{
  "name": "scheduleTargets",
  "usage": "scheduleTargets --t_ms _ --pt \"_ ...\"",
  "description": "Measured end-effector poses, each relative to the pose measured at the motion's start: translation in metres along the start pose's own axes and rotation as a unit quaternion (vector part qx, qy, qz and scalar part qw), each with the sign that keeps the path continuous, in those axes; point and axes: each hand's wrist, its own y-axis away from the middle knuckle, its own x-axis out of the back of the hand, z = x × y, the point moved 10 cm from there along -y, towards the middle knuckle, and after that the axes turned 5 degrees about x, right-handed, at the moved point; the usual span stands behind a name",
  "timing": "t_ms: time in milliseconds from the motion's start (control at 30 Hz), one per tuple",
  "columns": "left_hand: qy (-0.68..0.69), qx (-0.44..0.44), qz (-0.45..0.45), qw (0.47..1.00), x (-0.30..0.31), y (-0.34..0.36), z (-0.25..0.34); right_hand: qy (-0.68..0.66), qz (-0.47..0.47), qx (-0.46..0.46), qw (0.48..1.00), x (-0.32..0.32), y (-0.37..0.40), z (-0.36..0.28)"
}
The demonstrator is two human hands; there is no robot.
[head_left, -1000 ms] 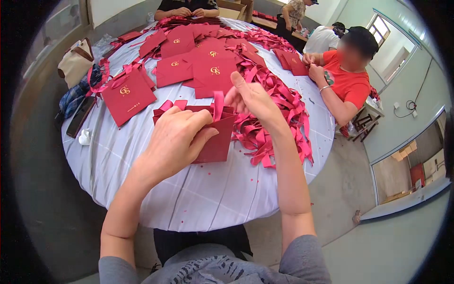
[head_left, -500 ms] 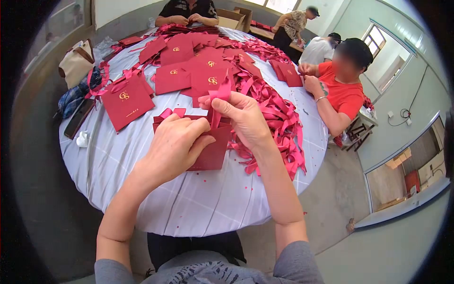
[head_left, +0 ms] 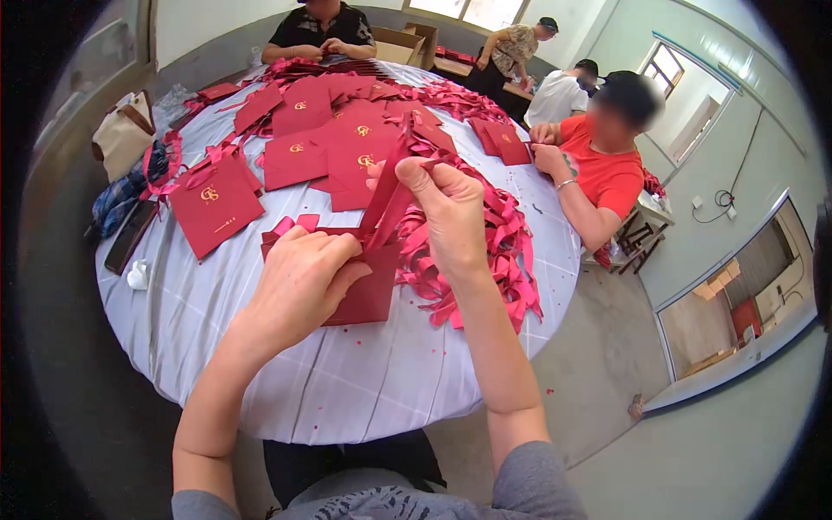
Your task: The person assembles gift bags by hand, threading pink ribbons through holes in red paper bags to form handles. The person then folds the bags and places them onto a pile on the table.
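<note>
A dark red paper gift bag (head_left: 371,290) stands near the front of the table, its upper edge partly behind my hands. My left hand (head_left: 299,279) is closed on the bag's top edge, and its fingertips are partly hidden. A wide crimson ribbon (head_left: 384,198) rises from the bag's opening. Above and to the right, my right hand (head_left: 446,212) pinches this ribbon between thumb and fingers, pulling it taut. A short pink ribbon loop (head_left: 299,223) shows just beyond my left hand.
Finished-looking red bags (head_left: 212,204) and a heap of flat bags (head_left: 360,139) cover the far table. Loose pink ribbons (head_left: 485,260) lie to the right. A cream handbag (head_left: 124,139) and phone (head_left: 130,238) sit left. Co-workers (head_left: 602,165) work around the table.
My right hand has drawn the ribbon up, so a longer stretch now shows above the bag. My left hand has stayed at the bag's edge. The view has shifted slightly.
</note>
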Motion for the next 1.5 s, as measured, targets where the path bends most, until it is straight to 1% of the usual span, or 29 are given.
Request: scheduleTargets --t_ms 67,133,167,233,300,367,400,433,500,533,600,633,667,733,767,800,867,900,967,1000,1067,1100,1167,1233,1300,1333,1367,1433,1500 --pt "0.004 -0.006 0.013 1.000 -0.001 0.000 0.000 0.014 0.000 0.006 1.000 -0.003 0.000 -0.004" --pt "0.002 -0.010 0.022 1.000 0.001 0.001 0.000 -0.062 0.018 -0.014 0.998 -0.007 0.001 -0.001" --pt "-0.003 -0.011 0.014 1.000 -0.001 0.001 0.000 -0.064 0.019 -0.016 0.998 -0.007 0.000 0.002" --pt "-0.007 -0.012 0.003 1.000 -0.004 0.001 0.001 -0.126 0.040 -0.020 0.991 -0.003 -0.003 0.010" --pt "-0.005 -0.020 0.016 1.000 -0.001 0.000 0.002 -0.135 0.042 -0.038 0.989 -0.003 -0.004 0.015" --pt "-0.005 -0.018 0.019 1.000 -0.003 0.001 0.000 -0.162 0.025 -0.084 0.983 -0.003 -0.005 0.024" --pt "-0.002 -0.018 0.022 1.000 -0.003 0.001 -0.001 -0.148 -0.008 -0.079 0.986 -0.006 -0.006 0.023" --pt "-0.002 -0.016 0.021 1.000 -0.002 0.001 -0.001 -0.149 -0.008 -0.081 0.985 -0.002 -0.005 0.023" --pt "-0.001 -0.020 0.026 0.999 -0.001 0.001 0.001 -0.167 -0.120 -0.121 0.971 -0.020 0.000 0.022" --pt "0.000 -0.018 0.027 0.999 -0.002 0.001 0.000 -0.166 -0.122 -0.123 0.971 -0.018 0.002 0.021" --pt "0.004 -0.017 0.028 0.999 -0.002 0.002 -0.002 -0.118 -0.198 -0.092 0.969 -0.027 0.011 0.016" --pt "0.003 -0.014 0.026 1.000 -0.002 0.002 -0.002 -0.085 -0.204 -0.078 0.972 -0.026 0.011 0.018" --pt "-0.001 -0.013 0.022 1.000 -0.003 0.001 -0.002 -0.088 -0.203 -0.079 0.972 -0.025 0.011 0.020" --pt "-0.002 -0.012 0.018 1.000 -0.004 0.001 -0.002 -0.050 -0.189 -0.089 0.977 -0.022 0.009 0.023" --pt "0.003 -0.012 0.017 1.000 -0.004 0.001 -0.002 -0.079 -0.136 -0.095 0.983 -0.017 0.007 0.025" --pt "0.008 -0.013 0.016 1.000 -0.003 0.001 -0.002 -0.079 -0.137 -0.096 0.983 -0.018 0.007 0.026" --pt "0.007 -0.011 0.011 1.000 -0.003 0.001 -0.002 -0.029 -0.105 -0.030 0.994 -0.012 0.003 0.020" --pt "0.008 -0.010 0.006 1.000 -0.003 0.001 -0.002 -0.032 -0.104 -0.032 0.994 -0.013 0.004 0.022" --pt "0.007 -0.005 0.000 1.000 -0.005 0.001 -0.003 -0.058 -0.050 -0.045 0.996 -0.004 0.005 0.028" --pt "0.006 -0.001 -0.002 1.000 -0.005 0.001 -0.005 -0.058 -0.051 -0.047 0.996 -0.004 0.006 0.028" --pt "0.006 0.001 -0.002 1.000 -0.006 0.001 -0.005 -0.073 -0.020 -0.071 0.995 -0.001 0.006 0.034" --pt "0.005 0.001 -0.004 1.000 -0.006 0.001 -0.005 -0.077 -0.022 -0.074 0.994 -0.002 0.006 0.036" --pt "0.013 -0.011 0.019 1.000 -0.002 0.002 -0.002 -0.131 0.016 -0.103 0.986 0.004 0.006 0.045" --pt "0.013 -0.011 0.014 1.000 -0.002 0.003 -0.003 -0.133 0.034 -0.110 0.984 0.006 0.006 0.048" --pt "0.003 0.004 -0.014 1.000 -0.006 0.001 -0.004 -0.162 0.044 -0.094 0.981 0.010 0.003 0.045" --pt "0.005 0.001 -0.013 1.000 -0.006 0.001 -0.003 -0.147 0.053 -0.073 0.985 0.016 -0.001 0.041" --pt "0.011 0.006 -0.012 1.000 -0.005 0.001 -0.003 -0.146 0.055 -0.071 0.985 0.018 -0.001 0.041" --pt "0.018 0.007 -0.011 1.000 -0.005 0.001 -0.004 -0.092 0.060 -0.027 0.994 0.023 -0.002 0.034" --pt "0.009 -0.008 0.012 1.000 -0.004 0.001 -0.002 -0.042 0.092 0.001 0.995 0.033 -0.004 0.032"
